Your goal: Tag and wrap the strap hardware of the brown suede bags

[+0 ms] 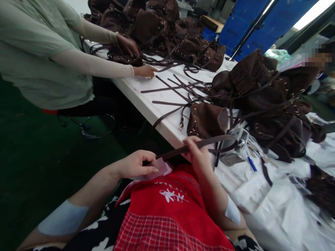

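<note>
A dark brown strap (174, 151) stretches between my two hands above the red apron. At its left end, my left hand (138, 164) is closed on the strap with thumb and fingers pinched, and a pale pinkish sheet or cloth (161, 168) lies just under that hand. My right hand (197, 153) grips the strap farther along, and the rest of it loops away to the right. Beyond my right hand stands a small brown drawstring bag (208, 120) with metal eyelets on the white table (141, 99).
Several loose straps (178, 87) lie across the table. Brown bags are heaped at the back (157, 28) and right (274, 101). A co-worker's hand (145, 71) rests near the straps. A clear plastic box (232, 153), a blue pen (252, 164) and white plastic wrapping (282, 205) are at the right.
</note>
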